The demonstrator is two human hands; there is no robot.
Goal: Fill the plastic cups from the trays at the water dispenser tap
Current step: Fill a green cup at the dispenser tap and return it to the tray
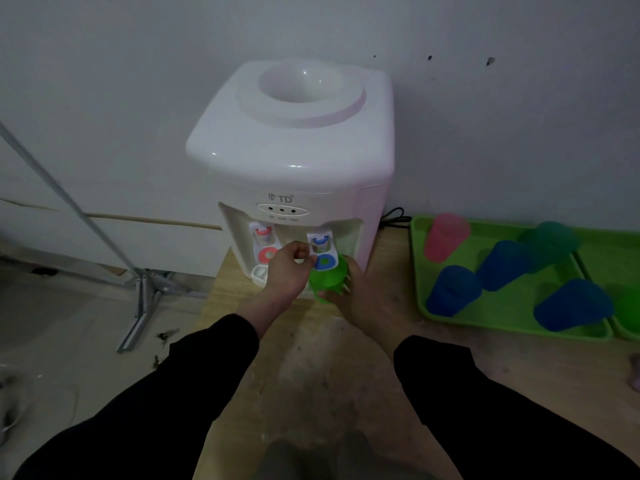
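A white water dispenser [294, 157] stands on a wooden surface against the wall. It has a red tap [265, 242] on the left and a blue tap [322, 249] on the right. My right hand [360, 299] holds a green plastic cup [327, 282] upright under the blue tap. My left hand [289, 270] reaches to the blue tap, its fingers curled at the tap's lever. To the right lies a green tray [420, 271] with a pink cup [445, 237], a teal cup [550, 242] and several blue cups [453, 289] upside down.
A second green tray [602, 258] adjoins the first at the far right, with a green cup [628, 311] on it. A black cable [393, 218] runs behind the dispenser. A metal stand [138, 292] rises from the floor on the left.
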